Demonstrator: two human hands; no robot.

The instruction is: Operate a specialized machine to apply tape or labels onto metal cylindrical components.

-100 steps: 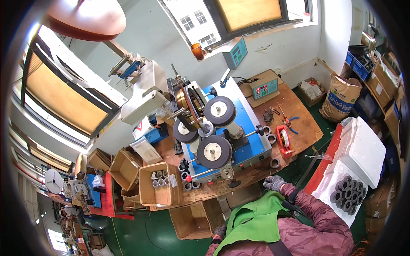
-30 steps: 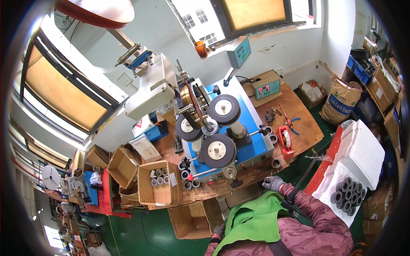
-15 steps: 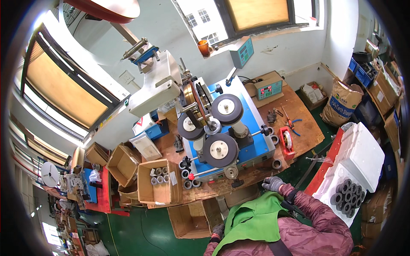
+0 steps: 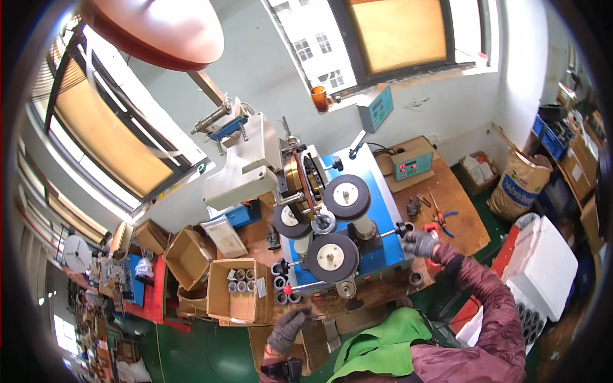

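My right hand (image 4: 421,244), in a grey glove, reaches to the machine's right side, beside a black knob (image 4: 401,228) and over the red tape dispenser (image 4: 437,233). Its fingers look stretched out. My left hand (image 4: 290,329), also gloved, hovers above the front cardboard box, fingers extended, with nothing visible in it. Ahead stands a ring-winding machine with a blue base (image 4: 381,254). Three black rollers (image 4: 332,257) surround a small silver ring (image 4: 324,222), and a brass-coloured winding hoop (image 4: 294,175) stands upright behind it.
An open cardboard box (image 4: 220,290) holds several grey rings; more rings (image 4: 281,298) lie beside it. Pliers (image 4: 440,214) and a control box (image 4: 414,167) are on the right of the wooden table (image 4: 469,223). Black rings (image 4: 531,324) sit beside white foam at right.
My right hand has moved from near my apron up to the machine's right side. My left hand has risen from low beside the front box. The view has shifted slightly.
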